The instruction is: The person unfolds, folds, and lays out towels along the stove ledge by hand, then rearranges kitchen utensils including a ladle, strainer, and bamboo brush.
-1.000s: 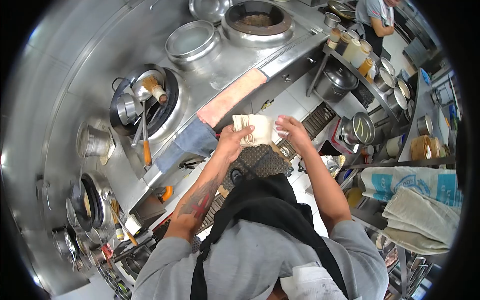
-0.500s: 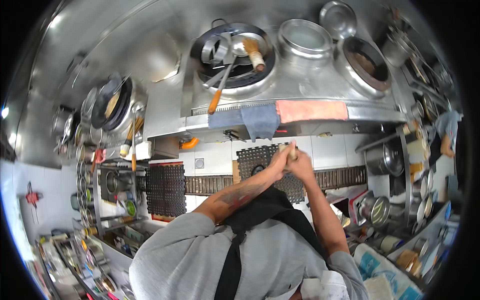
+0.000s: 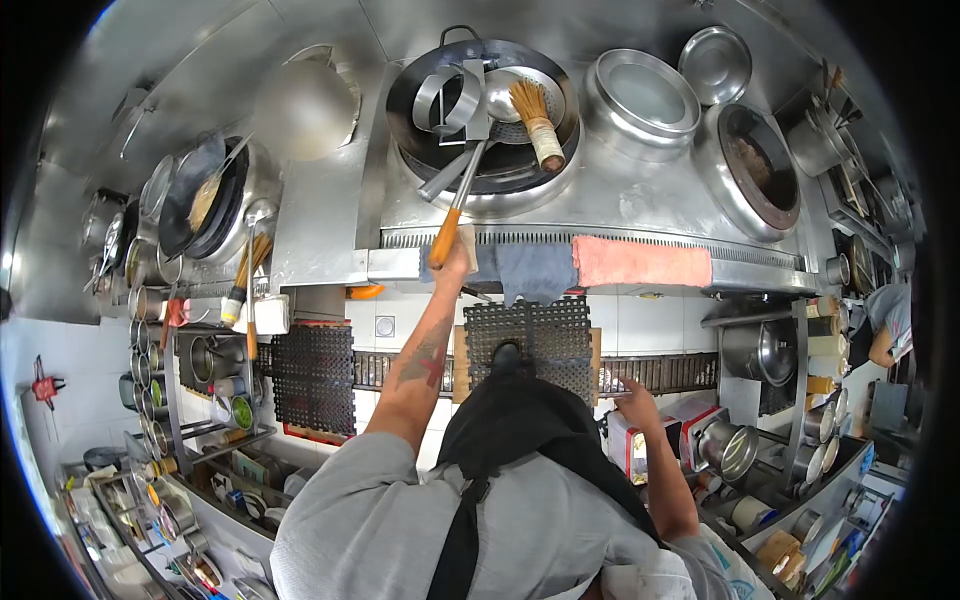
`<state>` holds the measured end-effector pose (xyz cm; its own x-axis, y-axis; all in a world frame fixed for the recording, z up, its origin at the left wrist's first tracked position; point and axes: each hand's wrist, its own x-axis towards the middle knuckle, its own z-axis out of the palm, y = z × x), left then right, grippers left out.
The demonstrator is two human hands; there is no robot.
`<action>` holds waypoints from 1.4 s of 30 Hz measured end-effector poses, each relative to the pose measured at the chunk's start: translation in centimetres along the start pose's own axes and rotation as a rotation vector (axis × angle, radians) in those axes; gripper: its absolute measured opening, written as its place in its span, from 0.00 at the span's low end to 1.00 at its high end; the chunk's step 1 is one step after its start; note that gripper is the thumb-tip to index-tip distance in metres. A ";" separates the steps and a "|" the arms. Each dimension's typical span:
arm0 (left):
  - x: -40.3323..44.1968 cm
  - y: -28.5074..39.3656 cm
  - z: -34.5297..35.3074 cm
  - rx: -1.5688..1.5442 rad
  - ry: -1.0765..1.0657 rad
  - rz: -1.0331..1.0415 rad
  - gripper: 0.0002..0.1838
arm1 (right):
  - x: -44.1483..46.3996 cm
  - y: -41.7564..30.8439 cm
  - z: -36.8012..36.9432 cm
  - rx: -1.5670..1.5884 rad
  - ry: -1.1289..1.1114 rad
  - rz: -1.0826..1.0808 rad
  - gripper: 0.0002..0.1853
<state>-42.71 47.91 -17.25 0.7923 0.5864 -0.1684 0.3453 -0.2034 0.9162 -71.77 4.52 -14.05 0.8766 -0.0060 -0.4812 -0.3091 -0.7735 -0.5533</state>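
Note:
My left hand (image 3: 455, 262) is at the stove's front edge, closed around a folded beige cloth (image 3: 468, 245), just by the orange handle of a ladle (image 3: 448, 232). That ladle lies across a large wok (image 3: 400, 95), which also holds a strainer, metal rings and a bamboo brush (image 3: 540, 125). A blue-grey towel (image 3: 537, 268) hangs on the rail right of my left hand, and a pink towel (image 3: 640, 262) hangs beyond it. Low on the right, my right hand (image 3: 632, 397) is held over the floor grate with fingers apart and nothing visible in it.
A lidded round pot (image 3: 648, 92) and another burner (image 3: 755, 170) are on the stove's right. A second wok (image 3: 205, 200) stands at the left. Black mats (image 3: 312, 375) lie on the floor. At the far right a person (image 3: 888, 320) is partly visible.
My hands were together around the folded cloth and have parted. The left moved forward to the stove edge with the cloth; the right moved back to the right. The view turned toward the stove.

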 end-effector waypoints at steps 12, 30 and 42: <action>-2.8 1.5 -3.5 0.509 0.068 0.429 0.30 | 4.3 2.3 -0.6 -0.060 -0.062 0.033 0.29; 14.9 22.5 5.4 0.663 0.047 0.749 0.38 | 9.7 1.6 -4.8 -0.145 -0.173 0.016 0.29; 13.8 29.8 5.4 0.355 -0.269 0.832 0.18 | 6.8 -3.1 -9.3 0.402 0.216 0.083 0.23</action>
<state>-18.75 45.65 5.77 0.9276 -0.0462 0.3706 -0.2854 -0.7280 0.6234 -61.39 0.95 -9.31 0.8863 -0.2223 -0.4062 -0.4628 -0.4581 -0.7589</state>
